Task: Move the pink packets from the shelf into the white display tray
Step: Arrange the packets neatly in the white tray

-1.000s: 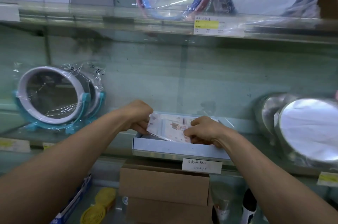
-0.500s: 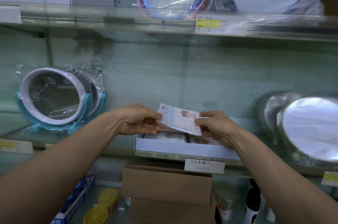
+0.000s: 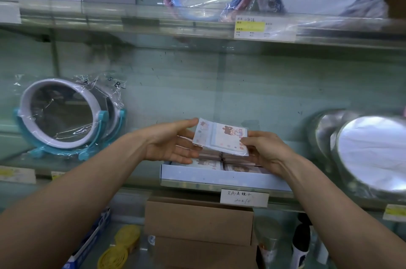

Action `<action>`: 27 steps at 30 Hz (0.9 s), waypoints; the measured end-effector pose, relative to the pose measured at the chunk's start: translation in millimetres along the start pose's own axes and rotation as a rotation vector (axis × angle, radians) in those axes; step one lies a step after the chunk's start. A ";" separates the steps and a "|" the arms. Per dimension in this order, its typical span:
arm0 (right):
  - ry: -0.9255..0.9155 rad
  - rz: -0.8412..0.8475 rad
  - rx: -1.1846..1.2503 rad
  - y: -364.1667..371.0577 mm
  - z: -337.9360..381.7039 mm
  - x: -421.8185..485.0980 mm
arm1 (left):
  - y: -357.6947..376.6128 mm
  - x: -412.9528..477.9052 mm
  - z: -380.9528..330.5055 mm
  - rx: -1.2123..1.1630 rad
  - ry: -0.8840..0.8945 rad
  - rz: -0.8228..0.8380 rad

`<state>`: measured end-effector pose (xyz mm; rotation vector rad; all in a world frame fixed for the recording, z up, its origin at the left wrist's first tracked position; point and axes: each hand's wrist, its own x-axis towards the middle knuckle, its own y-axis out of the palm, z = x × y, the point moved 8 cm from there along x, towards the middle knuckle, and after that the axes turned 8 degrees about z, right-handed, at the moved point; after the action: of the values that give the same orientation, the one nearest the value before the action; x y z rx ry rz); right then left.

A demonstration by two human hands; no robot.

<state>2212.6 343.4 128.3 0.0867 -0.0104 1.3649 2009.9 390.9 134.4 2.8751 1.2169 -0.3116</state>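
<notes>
1. our right hand [image 3: 265,150], in the head view, pinches the pink packet [image 3: 220,137] at its right edge, thumb on top, fingers curled beneath.
2. our left hand [image 3: 171,143] is spread nearly flat, thumb tip touching the packet's upper left corner, fingers straight below it.
3. the packet hangs tilted just above the white display tray [image 3: 219,177], over the stacked packets [image 3: 208,162] inside it.
4. risk: we judge the film wrapper slippery; a one-sided pinch may let the packet swing or drop behind the tray.
5. risk: the stacks rise above the front wall; setting the packet down off-centre could topple them.
</notes>
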 end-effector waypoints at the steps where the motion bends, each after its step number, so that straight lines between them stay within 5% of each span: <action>1: -0.002 0.005 0.002 1.9 0.8 -1.0 | 1.3 -0.1 -0.4 0.001 0.006 -0.012; 5: 0.029 0.036 -0.047 8.6 -1.2 -0.9 | -2.5 2.1 -2.0 0.234 0.033 -0.135; 15: 0.195 0.154 -0.499 47.5 -11.0 -8.1 | 8.2 -9.2 -36.8 1.318 0.015 -0.507; 22: 0.111 0.174 -1.109 61.1 4.5 -5.7 | 48.3 8.2 -10.1 1.197 0.009 -0.150; 27: 0.066 0.125 -1.173 28.9 24.2 -13.3 | 44.0 13.1 -12.6 1.223 -0.084 -0.148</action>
<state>2182.7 334.6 153.2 -0.9521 -0.7580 1.3010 2052.3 370.5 141.2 3.5375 1.5913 -1.6746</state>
